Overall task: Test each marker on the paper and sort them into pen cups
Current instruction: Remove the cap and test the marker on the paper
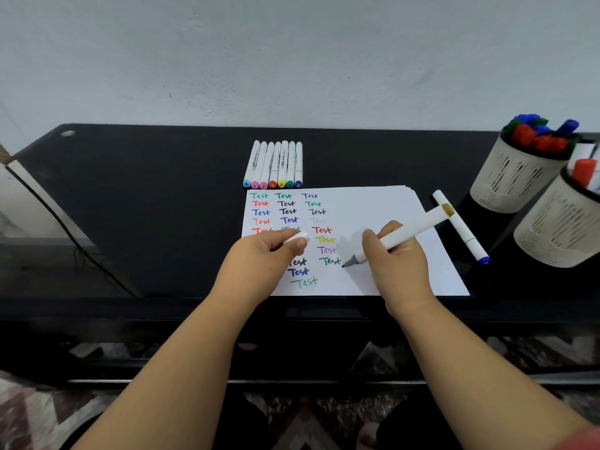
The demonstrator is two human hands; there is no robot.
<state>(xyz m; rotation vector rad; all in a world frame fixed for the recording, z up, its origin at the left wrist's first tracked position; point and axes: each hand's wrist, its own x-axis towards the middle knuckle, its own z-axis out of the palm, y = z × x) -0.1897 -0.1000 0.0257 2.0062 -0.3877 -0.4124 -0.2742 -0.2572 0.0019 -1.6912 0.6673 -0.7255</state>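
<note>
Testing step in hand. Right hand (397, 254) clamped on uncapped marker (406, 233), tip touching paper (373, 206) just beyond fingertips. Left hand (266, 251) pinching cap (297, 238). Next: write, recap, drop in cup (516, 173).

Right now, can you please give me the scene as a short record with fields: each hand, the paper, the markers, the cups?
right hand: grips an uncapped marker, tip at the paper, beside a green "Test"
left hand: pinches a white cap over the paper
paper: white sheet on the black table, three columns of "Test" in several colours
row of markers: seven, capped, lying behind the paper
loose marker: blue-ended, lying at the paper's right edge
pen cups: two, at the far right, both holding markers
</note>
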